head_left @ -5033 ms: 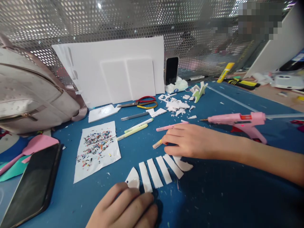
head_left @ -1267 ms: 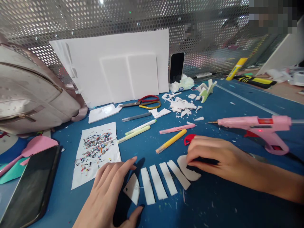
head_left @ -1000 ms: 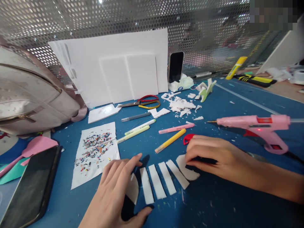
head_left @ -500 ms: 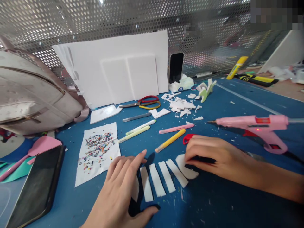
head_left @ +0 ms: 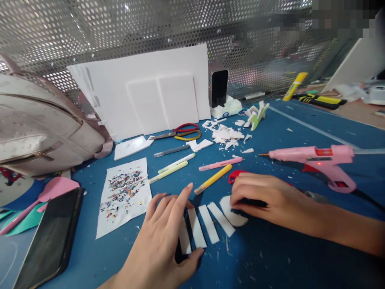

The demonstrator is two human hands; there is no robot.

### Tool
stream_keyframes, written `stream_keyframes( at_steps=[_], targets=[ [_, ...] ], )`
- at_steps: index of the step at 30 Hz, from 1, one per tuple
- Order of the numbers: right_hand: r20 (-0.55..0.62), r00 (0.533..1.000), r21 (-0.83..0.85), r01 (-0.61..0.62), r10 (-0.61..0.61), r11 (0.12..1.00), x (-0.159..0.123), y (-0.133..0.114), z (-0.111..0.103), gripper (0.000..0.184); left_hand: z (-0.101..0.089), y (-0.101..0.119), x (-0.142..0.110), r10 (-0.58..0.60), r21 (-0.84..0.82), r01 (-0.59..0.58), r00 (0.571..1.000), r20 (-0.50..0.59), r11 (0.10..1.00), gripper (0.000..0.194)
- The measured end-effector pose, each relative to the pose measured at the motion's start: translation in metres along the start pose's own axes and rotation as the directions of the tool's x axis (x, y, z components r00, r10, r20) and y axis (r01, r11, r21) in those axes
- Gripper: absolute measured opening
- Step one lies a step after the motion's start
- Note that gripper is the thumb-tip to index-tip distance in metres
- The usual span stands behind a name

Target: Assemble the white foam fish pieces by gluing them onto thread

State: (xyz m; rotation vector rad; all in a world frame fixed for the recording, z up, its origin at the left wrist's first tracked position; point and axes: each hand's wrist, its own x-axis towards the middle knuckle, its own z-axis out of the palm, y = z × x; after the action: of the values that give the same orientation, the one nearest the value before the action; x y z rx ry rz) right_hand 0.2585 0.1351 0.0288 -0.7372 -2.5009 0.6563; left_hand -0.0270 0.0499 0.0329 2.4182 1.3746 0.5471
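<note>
Your left hand (head_left: 164,230) covers part of the leftmost of the white strips (head_left: 208,224); its grip is wide, thumb well apart from the fingers. Your right hand (head_left: 264,200) has a narrow, curled grip at the curved white piece (head_left: 229,210), just right of the strips, and hides part of a red object (head_left: 236,176); you cannot tell whether its fingers pinch anything. The frame cuts off the black phone (head_left: 46,243) and the backpack (head_left: 45,132). The counter (head_left: 255,257) is blue and flecked with scraps, backed by a perforated metal panel (head_left: 144,24) and white boards (head_left: 180,100). Blue surface runs below your right forearm; above the strips lies the yellow marker (head_left: 214,178), and beyond that forearm the pink glue gun (head_left: 313,154), its nozzle pointing left.
</note>
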Motion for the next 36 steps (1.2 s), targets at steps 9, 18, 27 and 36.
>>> stream_keyframes(
  at_steps=[9,18,27,36],
  targets=[
    [0.001,1.000,-0.011,0.008,-0.008,1.000,-0.001,-0.001,0.000,0.012,0.006,0.002,0.007,0.038,-0.020,-0.039,0.999,-0.027,0.999,0.110],
    [-0.020,0.999,-0.035,0.037,-0.037,0.999,-0.002,-0.001,0.002,0.012,0.010,0.012,0.022,0.063,-0.017,-0.063,0.998,0.008,0.998,0.107],
    [-0.016,0.999,-0.052,0.040,-0.041,0.998,-0.002,-0.001,0.001,0.015,0.015,0.018,0.027,0.095,0.025,-0.095,0.995,0.002,0.995,0.116],
    [0.003,1.000,-0.040,0.023,-0.022,0.999,-0.004,-0.002,0.001,0.022,0.024,0.027,0.045,0.112,0.133,-0.116,0.993,0.041,0.984,0.111]
  ],
)
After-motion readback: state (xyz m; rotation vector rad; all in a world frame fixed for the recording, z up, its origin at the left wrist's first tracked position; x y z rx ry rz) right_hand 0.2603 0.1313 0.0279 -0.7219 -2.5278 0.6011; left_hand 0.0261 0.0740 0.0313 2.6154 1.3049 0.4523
